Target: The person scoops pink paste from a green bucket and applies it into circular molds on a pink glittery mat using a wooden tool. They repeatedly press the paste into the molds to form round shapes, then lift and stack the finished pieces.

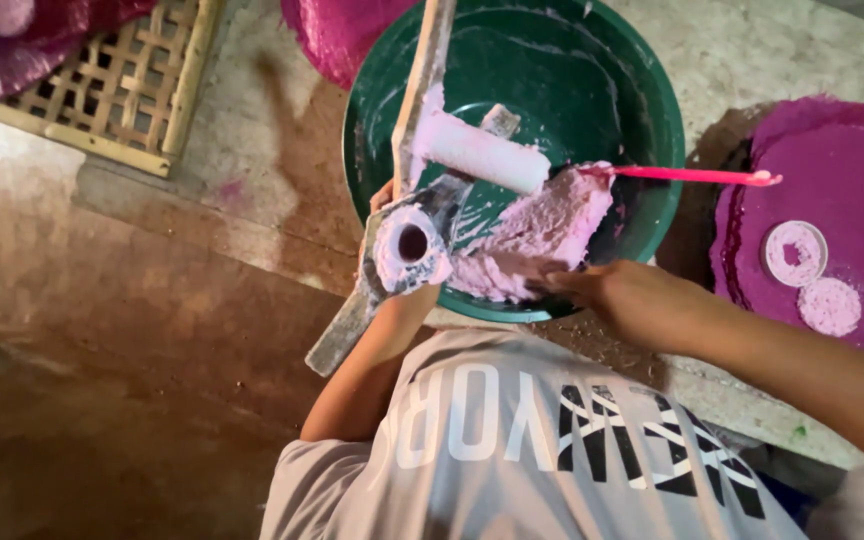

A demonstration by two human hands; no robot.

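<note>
Earthen floor, green basin (642, 90), pink paste (542, 235)

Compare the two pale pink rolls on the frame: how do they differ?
The near roll points its end at the camera, showing a dark hollow core; the far roll lies sideways over the green basin, its length showing. The left hand is beside the near roll only. Both are coated in pink paste.

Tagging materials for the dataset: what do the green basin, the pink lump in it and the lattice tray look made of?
Green basin: looks like plastic, smooth with a slight sheen, smeared with pale paste. Pink lump: a wet, soft paste or pulp, matte and rough-surfaced; the right hand touches it. Lattice tray: probably bamboo or wood strips, pale, woven in an open grid.
</note>
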